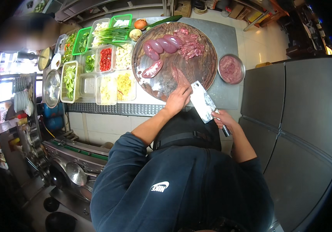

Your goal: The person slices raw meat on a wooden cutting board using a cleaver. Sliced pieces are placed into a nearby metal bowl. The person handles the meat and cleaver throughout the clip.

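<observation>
My left hand (180, 97) has its fingers on one end of a cut piece of kidney (178, 74), at the near edge of a round wooden chopping block (166, 84). In my right hand (225, 119) is the handle of a cleaver (201, 100). Its broad blade slants up and left, with the tip over the block's near rim beside my left fingers. Several whole kidneys (166, 44) lie in a row farther back on the block. A half kidney (152, 69) sits to the left, and a heap of sliced kidney (191, 43) is at the back right.
Right of the block stands a metal bowl (243, 72) of meat. To the left are plastic tubs holding red chilli (105, 59), garlic (123, 56) and leafy greens (70, 81). Scallions (111, 34), onions (140, 24) and a cucumber (166, 20) lie behind. A person (26, 32) is at far left.
</observation>
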### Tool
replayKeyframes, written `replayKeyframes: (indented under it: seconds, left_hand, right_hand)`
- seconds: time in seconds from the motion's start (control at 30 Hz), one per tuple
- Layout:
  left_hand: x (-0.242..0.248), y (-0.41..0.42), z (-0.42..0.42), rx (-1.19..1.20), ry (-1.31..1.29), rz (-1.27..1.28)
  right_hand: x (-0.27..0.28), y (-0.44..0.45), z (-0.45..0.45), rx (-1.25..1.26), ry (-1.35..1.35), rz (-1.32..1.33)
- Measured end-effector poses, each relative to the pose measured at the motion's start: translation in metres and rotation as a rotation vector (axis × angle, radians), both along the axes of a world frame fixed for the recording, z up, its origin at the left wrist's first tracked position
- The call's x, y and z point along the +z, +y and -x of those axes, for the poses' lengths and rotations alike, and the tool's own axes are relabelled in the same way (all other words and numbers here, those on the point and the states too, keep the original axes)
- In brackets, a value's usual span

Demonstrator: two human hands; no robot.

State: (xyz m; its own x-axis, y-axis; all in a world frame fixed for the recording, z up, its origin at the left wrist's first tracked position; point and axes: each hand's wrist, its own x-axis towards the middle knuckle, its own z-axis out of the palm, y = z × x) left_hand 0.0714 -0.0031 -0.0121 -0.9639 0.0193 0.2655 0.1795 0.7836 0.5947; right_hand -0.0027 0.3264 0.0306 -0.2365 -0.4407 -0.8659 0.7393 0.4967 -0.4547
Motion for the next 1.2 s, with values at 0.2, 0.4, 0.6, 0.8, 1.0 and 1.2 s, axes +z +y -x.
replayKeyframes:
  seconds: [0.2,0.4,0.6,0.8,1.0,1.2]
  left_hand:
    - [0.018,-0.054,0.049,0.271,0.043,-0.024]
    - [0.017,-0.096,0.094,0.042,-0.244,0.147]
    - [0.017,-0.107,0.099,0.105,-0.39,0.114]
    - [0.019,-0.114,0.093,0.285,-0.589,-0.073]
    - [0.017,-0.113,0.103,0.442,-0.671,-0.08]
    - [0.012,-0.085,0.108,0.543,-0.547,-0.023]
  right_hand:
    - [0.019,0.041,0.019,0.082,0.082,-0.132]
    - [0.013,0.072,0.039,0.074,0.16,-0.11]
    - [0.002,0.097,0.057,0.088,0.184,-0.08]
    - [-0.002,0.117,0.078,0.124,0.18,-0.01]
    - [-0.012,0.118,0.105,0.178,0.206,0.054]
    - [-0.015,0.098,0.114,0.206,0.246,0.083]
